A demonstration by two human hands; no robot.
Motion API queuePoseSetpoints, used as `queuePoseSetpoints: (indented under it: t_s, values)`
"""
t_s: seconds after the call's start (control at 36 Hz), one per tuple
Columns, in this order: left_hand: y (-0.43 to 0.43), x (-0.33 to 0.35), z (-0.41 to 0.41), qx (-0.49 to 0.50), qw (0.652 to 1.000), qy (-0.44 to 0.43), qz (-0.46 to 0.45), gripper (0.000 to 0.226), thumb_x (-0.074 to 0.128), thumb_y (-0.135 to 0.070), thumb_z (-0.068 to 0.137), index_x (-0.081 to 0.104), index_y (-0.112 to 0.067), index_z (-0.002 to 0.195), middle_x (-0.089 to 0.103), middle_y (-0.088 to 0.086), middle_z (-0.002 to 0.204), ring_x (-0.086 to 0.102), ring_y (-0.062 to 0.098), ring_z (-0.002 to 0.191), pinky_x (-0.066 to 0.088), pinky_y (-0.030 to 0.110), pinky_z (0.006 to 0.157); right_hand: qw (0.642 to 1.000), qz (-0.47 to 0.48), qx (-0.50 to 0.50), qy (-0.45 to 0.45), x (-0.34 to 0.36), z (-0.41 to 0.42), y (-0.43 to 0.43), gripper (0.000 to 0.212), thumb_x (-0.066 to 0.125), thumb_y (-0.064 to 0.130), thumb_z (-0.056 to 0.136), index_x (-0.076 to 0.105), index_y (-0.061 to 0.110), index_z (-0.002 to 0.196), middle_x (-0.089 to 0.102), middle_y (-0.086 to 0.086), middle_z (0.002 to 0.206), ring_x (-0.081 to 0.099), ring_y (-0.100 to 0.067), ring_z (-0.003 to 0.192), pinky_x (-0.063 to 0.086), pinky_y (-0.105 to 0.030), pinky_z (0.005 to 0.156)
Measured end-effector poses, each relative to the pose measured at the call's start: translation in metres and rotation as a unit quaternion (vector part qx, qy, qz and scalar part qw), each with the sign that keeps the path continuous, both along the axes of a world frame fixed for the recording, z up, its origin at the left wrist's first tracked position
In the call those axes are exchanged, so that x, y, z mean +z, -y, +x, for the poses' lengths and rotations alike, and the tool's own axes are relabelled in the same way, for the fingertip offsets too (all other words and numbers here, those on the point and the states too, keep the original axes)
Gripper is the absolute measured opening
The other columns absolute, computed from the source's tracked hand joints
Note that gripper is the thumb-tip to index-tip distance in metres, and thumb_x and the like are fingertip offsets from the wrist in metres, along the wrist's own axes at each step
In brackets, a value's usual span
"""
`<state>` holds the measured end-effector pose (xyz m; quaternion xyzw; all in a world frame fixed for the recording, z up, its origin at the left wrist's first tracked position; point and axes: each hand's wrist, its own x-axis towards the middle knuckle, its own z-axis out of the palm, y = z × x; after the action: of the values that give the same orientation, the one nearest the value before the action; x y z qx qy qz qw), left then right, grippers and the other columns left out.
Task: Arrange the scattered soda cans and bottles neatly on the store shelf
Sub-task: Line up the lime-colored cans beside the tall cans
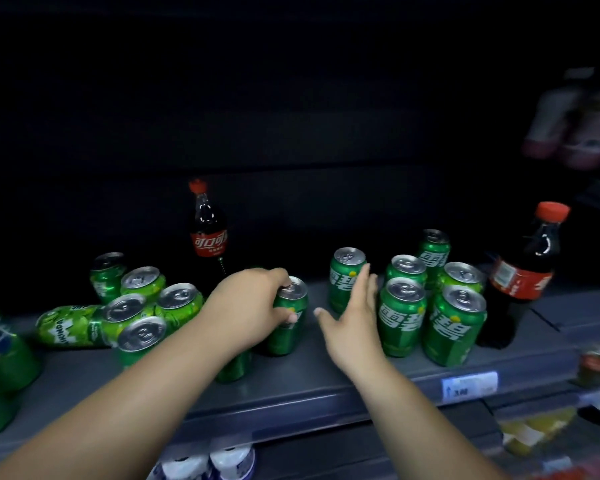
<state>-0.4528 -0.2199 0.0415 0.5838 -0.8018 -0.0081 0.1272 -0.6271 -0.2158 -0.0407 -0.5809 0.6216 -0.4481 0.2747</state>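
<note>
My left hand grips an upright green soda can at the middle of the grey shelf. Another green can stands partly hidden under my left wrist. My right hand is open, fingers spread, beside a lone upright green can. Right of it stands a tidy cluster of several green cans. A looser group of green cans sits at the left, with a green bottle lying on its side. One cola bottle stands at the back, another at the right.
Large green bottles stand at the far left edge. A price tag hangs on the shelf's front lip. White-capped items and yellow packs sit on the lower shelf. The shelf's back is dark.
</note>
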Motion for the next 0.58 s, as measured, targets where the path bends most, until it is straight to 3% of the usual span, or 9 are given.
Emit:
queuePoseSetpoints:
  t_s: [0.11, 0.17, 0.25, 0.42, 0.58]
  values:
    - [0.009, -0.001, -0.023, -0.030, 1.000, -0.001, -0.002, 0.049, 0.074, -0.052, 0.074, 0.058, -0.029, 0.114, 0.065, -0.006, 0.109, 0.061, 0.019, 0.103, 0.051, 0.035, 0.083, 0.998, -0.054, 0.019, 0.026, -0.001, -0.008, -0.029, 0.087, 0.062, 0.020, 0.095, 0.004, 0.037, 0.158, 0.004, 0.008, 0.168, 0.007, -0.008, 0.153, 0.011, -0.026, 0.121]
    - [0.012, -0.001, -0.037, -0.045, 0.999, -0.022, 0.003, 0.049, 0.076, -0.050, 0.073, 0.059, -0.028, 0.113, 0.066, -0.004, 0.110, 0.061, 0.020, 0.103, 0.050, 0.034, 0.084, 0.995, -0.082, 0.007, 0.065, -0.001, -0.013, -0.040, 0.080, 0.060, 0.020, 0.094, 0.014, 0.052, 0.151, 0.022, 0.012, 0.162, 0.025, -0.003, 0.148, 0.027, -0.033, 0.121]
    - [0.017, -0.003, -0.059, -0.061, 0.996, -0.061, 0.016, 0.048, 0.078, -0.048, 0.072, 0.061, -0.026, 0.111, 0.067, -0.001, 0.109, 0.061, 0.021, 0.102, 0.050, 0.034, 0.084, 0.990, -0.101, 0.001, 0.093, 0.004, -0.025, -0.053, 0.079, 0.058, 0.021, 0.091, 0.018, 0.070, 0.138, 0.032, 0.019, 0.155, 0.035, 0.006, 0.139, 0.034, -0.027, 0.115]
    - [0.019, -0.013, -0.084, -0.125, 0.986, -0.105, 0.032, 0.057, 0.081, -0.042, 0.072, 0.060, -0.028, 0.123, 0.063, -0.004, 0.119, 0.059, 0.016, 0.109, 0.047, 0.028, 0.090, 0.988, -0.122, -0.013, 0.096, 0.009, -0.044, -0.064, 0.076, 0.063, 0.010, 0.093, 0.024, 0.047, 0.148, 0.036, 0.017, 0.152, 0.044, 0.006, 0.133, 0.038, -0.026, 0.114]
    - [-0.009, 0.005, -0.011, -0.091, 0.993, -0.058, -0.046, 0.075, 0.078, -0.054, 0.069, 0.051, -0.032, 0.136, 0.052, -0.007, 0.137, 0.053, 0.020, 0.123, 0.046, 0.038, 0.102, 0.984, -0.169, 0.017, 0.049, 0.008, -0.036, -0.072, 0.079, 0.068, 0.010, 0.090, 0.031, 0.061, 0.138, 0.040, 0.023, 0.144, 0.045, -0.001, 0.134, 0.039, -0.024, 0.108]
